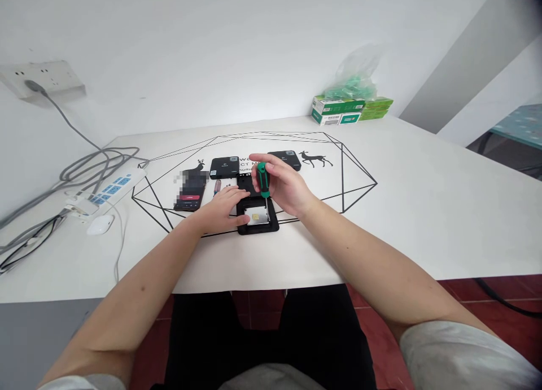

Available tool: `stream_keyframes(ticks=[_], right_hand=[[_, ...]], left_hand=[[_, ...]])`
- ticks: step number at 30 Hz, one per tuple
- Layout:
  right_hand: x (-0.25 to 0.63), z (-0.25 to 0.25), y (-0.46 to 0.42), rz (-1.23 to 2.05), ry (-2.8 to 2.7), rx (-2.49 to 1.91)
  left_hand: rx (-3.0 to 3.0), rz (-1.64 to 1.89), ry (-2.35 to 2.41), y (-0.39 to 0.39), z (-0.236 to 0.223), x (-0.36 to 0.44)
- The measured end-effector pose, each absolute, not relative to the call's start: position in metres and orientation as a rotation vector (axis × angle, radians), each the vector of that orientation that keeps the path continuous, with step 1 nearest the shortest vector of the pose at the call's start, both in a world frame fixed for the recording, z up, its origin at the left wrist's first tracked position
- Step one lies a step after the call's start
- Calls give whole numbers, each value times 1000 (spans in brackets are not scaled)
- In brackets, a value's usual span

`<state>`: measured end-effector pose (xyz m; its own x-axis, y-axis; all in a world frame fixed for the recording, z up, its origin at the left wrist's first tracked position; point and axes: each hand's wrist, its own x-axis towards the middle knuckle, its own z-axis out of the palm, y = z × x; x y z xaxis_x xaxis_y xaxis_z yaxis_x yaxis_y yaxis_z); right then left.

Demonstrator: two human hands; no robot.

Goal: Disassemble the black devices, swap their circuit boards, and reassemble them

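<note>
A: What's in the right grip (287, 188)?

B: It's closed around a green-and-black screwdriver (263, 182). The handle stands nearly upright against the fingers, with the shaft coming out below them.

A: Where does the shaft lead?

B: Down to the right edge of a silver plate (263, 214) set in a black case (274, 228). I can't tell whether the tip is seated in anything.

A: So the case lies below that grip?

B: Yes, nearer the body and slightly left of it, flat on the white surface (402, 220). A small gold piece (255, 217) shows on the plate.

A: And the left grip (222, 209)?

B: Thumb and fingers are wide apart over the case's left side. The thumb reaches the plate's left edge; the fingertips lie on a black panel (246, 181) just beyond.

A: What else is close?

B: A second screwdriver (217, 186) lies just past the left grip, with a phone (190, 195) to its left. Two black boxes, one left (224, 167) and one right (292, 160), sit farther back.
</note>
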<state>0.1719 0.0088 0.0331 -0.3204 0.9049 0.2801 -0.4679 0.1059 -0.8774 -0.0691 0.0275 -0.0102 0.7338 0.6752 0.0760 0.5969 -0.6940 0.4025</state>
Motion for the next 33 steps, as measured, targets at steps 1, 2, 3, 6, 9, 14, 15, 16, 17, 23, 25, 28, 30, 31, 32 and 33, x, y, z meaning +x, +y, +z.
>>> stream_keyframes(ticks=[1, 2, 3, 6, 9, 14, 15, 16, 17, 23, 25, 28, 30, 31, 32, 33], right_hand=[[171, 34, 9, 1520, -1205, -511], [171, 34, 8, 1522, -1207, -514], [170, 34, 8, 1512, -1219, -519], [169, 32, 9, 1437, -1284, -554], [168, 31, 10, 1388, -1313, -600], [169, 33, 9, 1401, -1260, -636], [170, 34, 8, 1407, -1247, -628], [170, 35, 7, 1418, -1237, -616], [170, 35, 7, 1435, -1228, -603], [171, 33, 6, 1505, -1244, -569], [171, 31, 7, 1502, -1248, -569], [170, 31, 8, 1492, -1212, -554], [170, 30, 10, 1460, -1172, -548], [170, 30, 11, 1435, -1155, -547], [171, 29, 12, 1407, -1143, -545], [171, 28, 14, 1380, -1137, -544]], left_hand=[[2585, 319, 979, 28, -10, -69], [2585, 326, 976, 28, -10, -69], [2585, 334, 973, 28, -10, -69], [2595, 350, 962, 28, -10, -68], [2604, 346, 965, 27, -9, -68], [2588, 320, 989, 27, -9, -68], [2585, 324, 991, 28, -9, -68], [2583, 328, 990, 28, -10, -68], [2584, 331, 986, 28, -11, -68], [2599, 336, 981, 29, -10, -68], [2595, 345, 978, 28, -10, -68], [2593, 353, 970, 28, -10, -68], [2590, 349, 976, 27, -10, -68], [2590, 346, 980, 27, -10, -68], [2592, 346, 981, 27, -9, -68], [2596, 352, 979, 27, -9, -68]])
